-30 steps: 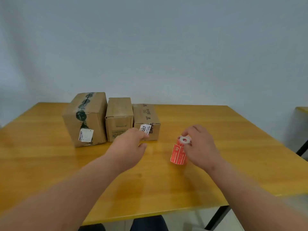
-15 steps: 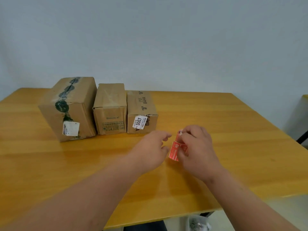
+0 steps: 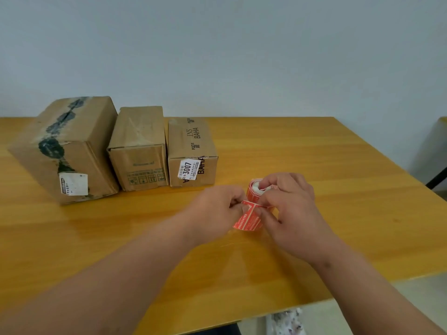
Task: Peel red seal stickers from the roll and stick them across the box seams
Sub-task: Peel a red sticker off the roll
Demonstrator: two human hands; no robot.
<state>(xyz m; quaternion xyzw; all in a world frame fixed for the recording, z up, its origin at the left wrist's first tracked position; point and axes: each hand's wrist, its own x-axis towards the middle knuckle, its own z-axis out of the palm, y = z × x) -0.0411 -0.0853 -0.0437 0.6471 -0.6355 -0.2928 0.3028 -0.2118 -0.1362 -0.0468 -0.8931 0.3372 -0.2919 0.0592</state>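
A smooth, glossy counter (image 3: 314, 165) of honey-yellow wood grain carries three cardboard boxes in a row at its far left, their sides touching or just beside one another; the largest box (image 3: 65, 146), at the left, is creased and dented brown corrugated card with a strip of dark, worn tape running along its top seam and down the front, and a scuffed white label low on that front; the middle box (image 3: 139, 148) is narrower, its top wrinkled under clear tape, with small printed handling marks on the front; the right box (image 3: 192, 151) is the lowest, with black lettering printed on top and a white label reading 3007 on its front face.

Near the right box, toward the viewer, the roll of red seal stickers (image 3: 254, 192) is a small cylinder with a white core, held upright in the right hand (image 3: 290, 209), whose fingers are curled round it from above and from the side; a loose red sticker strip (image 3: 248, 218) with fine white print hangs from the roll down toward the counter; the left hand (image 3: 215, 211) has its fingers curled and pinches the upper edge of that strip just beside the roll; both forearms are bare.
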